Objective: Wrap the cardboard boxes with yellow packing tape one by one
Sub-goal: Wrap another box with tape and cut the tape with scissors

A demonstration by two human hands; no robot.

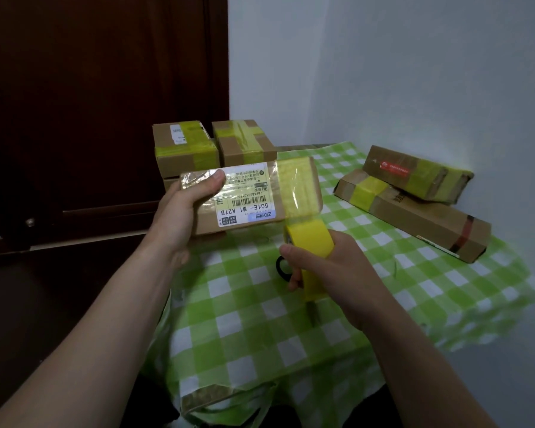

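My left hand (186, 208) grips the left end of a flat cardboard box (254, 196) with a white shipping label, held above the table. A strip of yellow tape (300, 186) runs over the box's right end and down to the yellow tape roll (311, 242). My right hand (328, 270) holds that roll just below the box's right end. Black scissor handles (281, 267) show under my right hand.
Two taped boxes (186, 146) (244, 140) stand behind the held box. Two longer taped boxes (414, 171) (420, 217) lie stacked at the right by the white wall. The table has a green-and-white checked cloth (254, 319). A dark wooden door (90, 103) is at left.
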